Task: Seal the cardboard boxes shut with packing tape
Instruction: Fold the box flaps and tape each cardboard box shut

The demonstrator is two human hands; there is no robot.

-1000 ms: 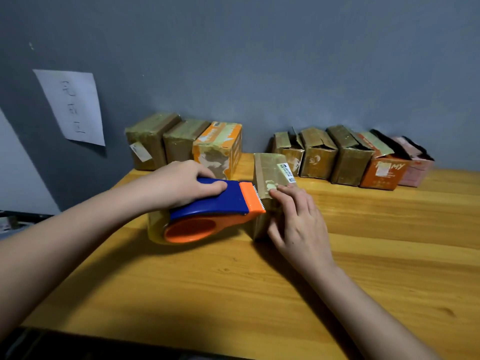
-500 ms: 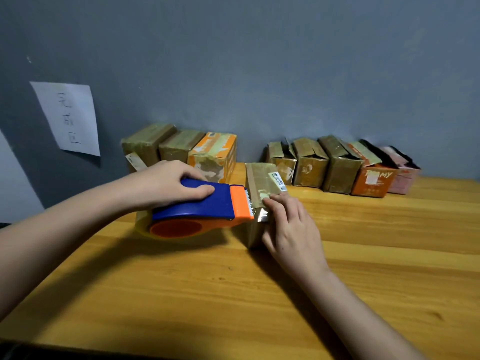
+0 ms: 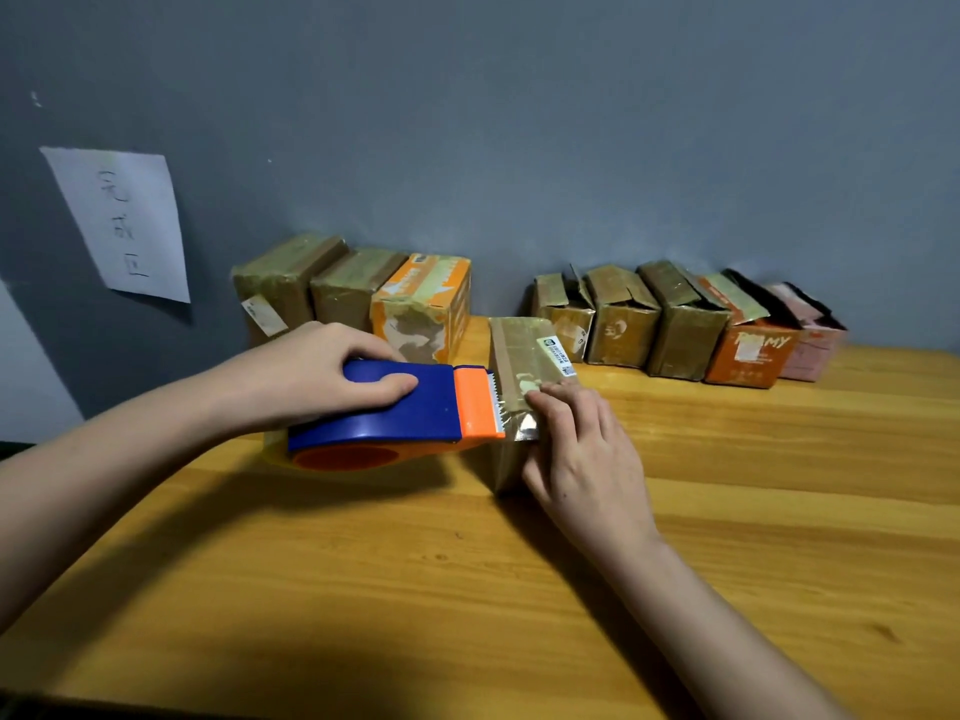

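Tape goes down on the box at the middle of the tabletop (image 3: pixel 727 511).

From my remote seat I see my left hand (image 3: pixel 317 376) curled round the blue and orange tape dispenser (image 3: pixel 400 413), its toothed edge against the near left edge of the cardboard box (image 3: pixel 524 366) standing just in front of the two rows at the wall. My right hand (image 3: pixel 582 449) lies on the box's near end, its grip flat and pressing, fingers straight over the tape. I judge the strip is laid and now wants cutting: a twist of the dispenser against the blade, then a smoothing of the loose end. Three taped boxes (image 3: pixel 353 288) stand at the left beneath a paper sign (image 3: pixel 124 226); the five boxes (image 3: pixel 685 319) at the right gape, flaps up, awaiting their turn.
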